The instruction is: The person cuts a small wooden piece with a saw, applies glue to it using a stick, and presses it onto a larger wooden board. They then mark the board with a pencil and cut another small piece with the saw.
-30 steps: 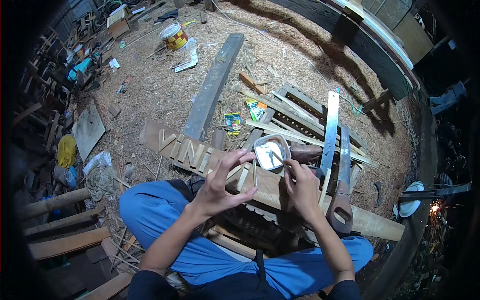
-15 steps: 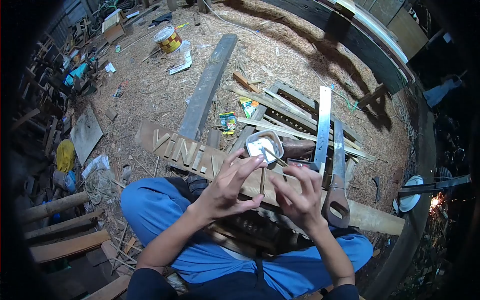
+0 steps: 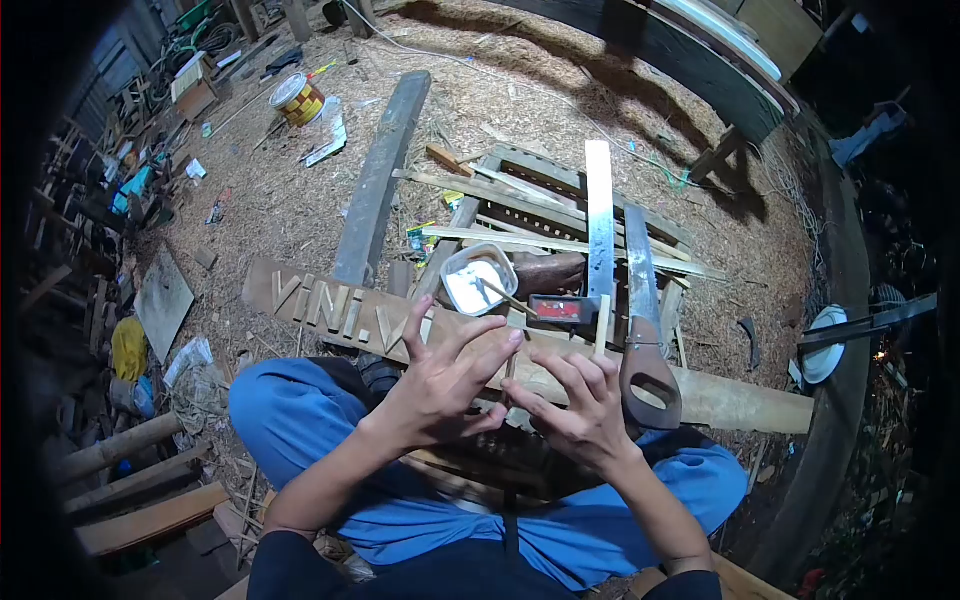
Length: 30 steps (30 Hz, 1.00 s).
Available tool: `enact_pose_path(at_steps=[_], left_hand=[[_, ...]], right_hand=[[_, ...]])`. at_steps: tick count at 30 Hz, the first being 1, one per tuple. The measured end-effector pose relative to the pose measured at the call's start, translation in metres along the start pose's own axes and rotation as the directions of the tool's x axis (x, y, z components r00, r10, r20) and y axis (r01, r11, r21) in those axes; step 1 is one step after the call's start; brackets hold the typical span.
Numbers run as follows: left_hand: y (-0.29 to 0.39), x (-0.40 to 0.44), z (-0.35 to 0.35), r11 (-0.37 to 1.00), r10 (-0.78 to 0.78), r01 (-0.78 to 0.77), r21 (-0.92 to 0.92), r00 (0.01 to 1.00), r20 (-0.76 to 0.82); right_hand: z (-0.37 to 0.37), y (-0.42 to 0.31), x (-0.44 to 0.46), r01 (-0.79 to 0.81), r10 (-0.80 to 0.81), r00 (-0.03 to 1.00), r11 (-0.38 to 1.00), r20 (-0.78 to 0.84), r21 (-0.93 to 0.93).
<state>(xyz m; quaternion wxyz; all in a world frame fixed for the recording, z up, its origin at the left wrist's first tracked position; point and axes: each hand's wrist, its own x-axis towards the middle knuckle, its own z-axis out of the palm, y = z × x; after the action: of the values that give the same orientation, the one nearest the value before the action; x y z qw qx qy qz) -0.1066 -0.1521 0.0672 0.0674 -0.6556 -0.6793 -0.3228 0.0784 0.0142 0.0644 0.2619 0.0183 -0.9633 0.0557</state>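
My left hand (image 3: 445,385) pinches a small thin wooden stick (image 3: 512,368) upright between thumb and fingertip. My right hand (image 3: 580,405) is close on the right, its fingers bent and apart, with the index fingertip at the stick; its thumb is mostly hidden. Beneath both hands lies a long wooden board (image 3: 720,397), with short wooden strips (image 3: 328,308) laid out like letters on its left part. Just beyond the hands, a square plastic tub (image 3: 480,280) holds white paste, and a thin stick (image 3: 508,297) leans in it. A small dark box (image 3: 560,310) with red contents sits beside the tub.
A handsaw (image 3: 645,320) and a metal ruler (image 3: 599,215) lie at the right. Wooden slats (image 3: 560,245) are stacked beyond the tub. A thick beam (image 3: 385,180) and a paint bucket (image 3: 297,100) are farther left on the shavings-covered ground.
My right hand has moved in toward the stick, its index finger now at it. The left hand still pinches the stick. The view has shifted, sliding the surroundings left.
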Motion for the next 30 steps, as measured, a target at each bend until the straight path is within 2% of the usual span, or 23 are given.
enact_pose_path(at_steps=[13,19,24,30], left_hand=[[0.005,0.000,-0.007,1.000,0.007,-0.009,0.029,0.999,0.044],[0.002,-0.005,-0.004,0.999,-0.009,0.011,-0.050,1.000,0.025],[-0.001,-0.008,-0.004,0.994,-0.028,0.036,-0.106,0.996,0.081],[-0.002,-0.006,-0.008,0.995,-0.032,0.041,-0.090,0.995,0.094]], right_hand=[[0.000,0.001,-0.006,0.025,-0.025,1.000,1.000,0.012,-0.002],[-0.001,-0.001,0.006,0.009,-0.010,1.000,0.996,0.008,0.090],[0.001,-0.002,0.009,0.014,-0.016,1.000,0.996,0.016,0.094],[-0.002,-0.004,0.013,-0.002,-0.001,1.000,0.990,0.020,0.143]])
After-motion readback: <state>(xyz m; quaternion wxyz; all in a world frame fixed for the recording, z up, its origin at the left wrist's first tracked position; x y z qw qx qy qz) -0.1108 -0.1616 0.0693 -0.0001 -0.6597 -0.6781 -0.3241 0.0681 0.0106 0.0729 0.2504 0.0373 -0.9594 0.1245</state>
